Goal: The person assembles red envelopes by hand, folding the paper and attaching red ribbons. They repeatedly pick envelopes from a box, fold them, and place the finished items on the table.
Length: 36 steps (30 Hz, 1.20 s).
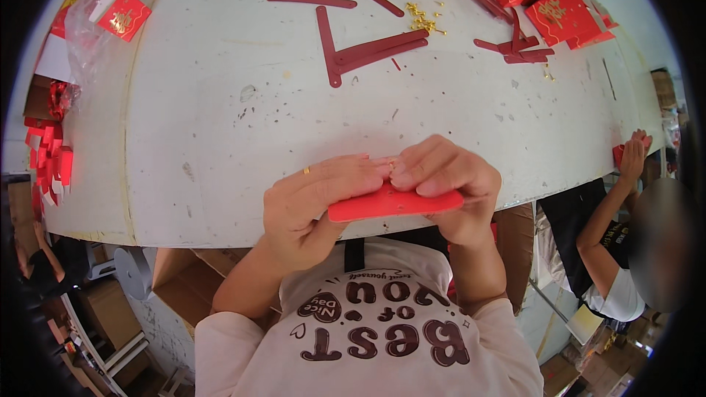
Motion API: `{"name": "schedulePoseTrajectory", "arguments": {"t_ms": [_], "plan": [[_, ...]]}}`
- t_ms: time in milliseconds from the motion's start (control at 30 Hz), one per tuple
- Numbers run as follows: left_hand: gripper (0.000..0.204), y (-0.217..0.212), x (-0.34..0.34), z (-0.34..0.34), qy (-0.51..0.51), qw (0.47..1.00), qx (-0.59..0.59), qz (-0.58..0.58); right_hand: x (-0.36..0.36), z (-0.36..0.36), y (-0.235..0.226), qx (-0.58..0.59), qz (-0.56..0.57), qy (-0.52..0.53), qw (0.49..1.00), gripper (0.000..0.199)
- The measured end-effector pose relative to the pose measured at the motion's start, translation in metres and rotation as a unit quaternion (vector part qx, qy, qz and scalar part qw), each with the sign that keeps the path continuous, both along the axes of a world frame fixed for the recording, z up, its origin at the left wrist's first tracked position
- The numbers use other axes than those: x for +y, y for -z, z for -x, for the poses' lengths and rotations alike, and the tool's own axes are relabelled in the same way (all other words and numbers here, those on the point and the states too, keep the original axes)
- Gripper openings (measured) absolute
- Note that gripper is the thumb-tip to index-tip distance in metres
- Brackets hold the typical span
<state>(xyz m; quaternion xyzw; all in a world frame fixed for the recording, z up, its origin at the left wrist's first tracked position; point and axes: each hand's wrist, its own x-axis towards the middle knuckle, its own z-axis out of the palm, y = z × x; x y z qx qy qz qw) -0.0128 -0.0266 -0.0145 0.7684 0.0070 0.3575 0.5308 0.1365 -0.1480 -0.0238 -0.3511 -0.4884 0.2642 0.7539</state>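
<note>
One white T-shirt [412, 294] with dark printed lettering is filling the foreground. Beyond it, two bare hands are gripping one red piece [390, 204] between them: the left hand [305, 202] is pinching its left part, thumb below and fingers above, and the right hand [463, 180] is curling around its right end. Their fingertips are meeting over its upper edge, where something tiny and gold-coloured is showing, too small to tell. One gold ring [306, 170] is circling a left finger.

On the pale table [220, 154], six dark red strips [312, 1] are lying crossed at the top, and three more [382, 48] are overlapping just below. Beside them a loose cluster of gold fasteners [419, 18] is lying, too heaped to count. Further right, several strips [515, 48] are tangling near overlapping red boxes [562, 15]. One co-worker [625, 250] is sitting at the right.

The red piece is hovering near the table's front edge, looking bright, smooth and long, with rounded ends and small marks near its middle.
</note>
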Motion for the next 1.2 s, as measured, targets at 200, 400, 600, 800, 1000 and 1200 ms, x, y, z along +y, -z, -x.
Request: {"name": "schedulePoseTrajectory", "arguments": {"t_ms": [200, 400, 600, 800, 1000, 1200], "plan": [[0.026, 0.001, 0.02, 0.0, 0.017, 0.994, -0.057, -0.093, 0.008, -0.025, -0.004, -0.159, -0.012, -0.047, 0.986, 0.032], [0.019, -0.006, 0.023, 0.002, 0.025, 0.972, -0.056, -0.226, 0.001, -0.013, -0.02, -0.245, 0.004, 0.079, 0.966, 0.024], [0.021, 0.002, 0.011, 0.0, -0.015, 0.983, -0.061, -0.17, -0.002, 0.003, -0.028, -0.027, 0.077, 0.047, 0.996, 0.033], [0.022, -0.01, -0.011, 0.001, -0.032, 0.995, 0.022, 0.087, -0.002, 0.003, -0.029, -0.078, 0.071, 0.032, 0.994, 0.035], [0.019, -0.01, 0.013, 0.01, -0.112, 0.994, -0.003, 0.014, 0.047, -0.089, -0.052, -0.329, 0.251, 0.132, 0.901, 0.01], [0.022, -0.009, 0.016, 0.009, -0.082, 0.995, 0.002, 0.049, 0.115, -0.148, -0.023, -0.559, 0.365, 0.177, 0.723, 0.015]]}}
